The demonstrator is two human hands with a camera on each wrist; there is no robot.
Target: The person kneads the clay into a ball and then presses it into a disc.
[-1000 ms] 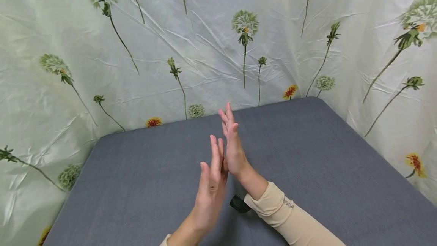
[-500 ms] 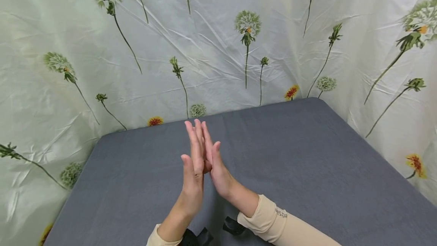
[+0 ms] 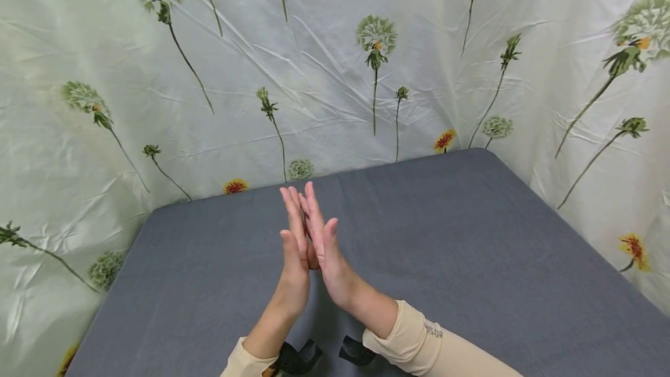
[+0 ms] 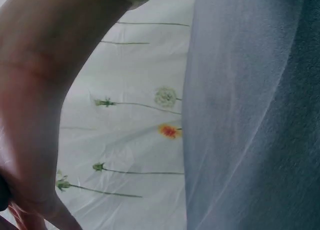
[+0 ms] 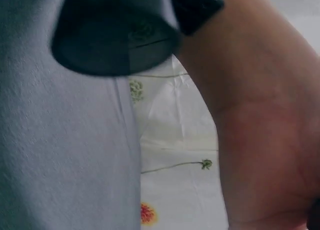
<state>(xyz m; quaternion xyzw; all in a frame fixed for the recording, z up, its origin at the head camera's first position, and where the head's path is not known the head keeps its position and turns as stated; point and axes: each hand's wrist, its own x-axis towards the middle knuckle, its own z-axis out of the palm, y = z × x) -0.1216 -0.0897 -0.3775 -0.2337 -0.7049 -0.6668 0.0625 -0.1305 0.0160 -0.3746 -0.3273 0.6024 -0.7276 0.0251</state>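
Observation:
In the head view my left hand [image 3: 296,266] and my right hand [image 3: 335,266] are raised over the grey surface, fingers straight and pointing away from me. The fingers of both meet or nearly meet near their tips, while a gap shows between the palms lower down. Both thumbs stand up. Neither hand holds anything visible. The left wrist view shows the left wrist and palm side [image 4: 35,115] along the left edge; the right wrist view has the right wrist and palm [image 5: 265,115] on the right.
A grey cloth-covered table [image 3: 445,237] lies beneath the hands. Behind it hangs a white curtain [image 3: 324,74] printed with dandelions. Black wrist devices sit at the left wrist [image 3: 299,358] and the right wrist [image 3: 357,351].
Both hands have moved left in the head view, and the right hand has come back nearer to me, level with the left. The left wrist's black device has come into view.

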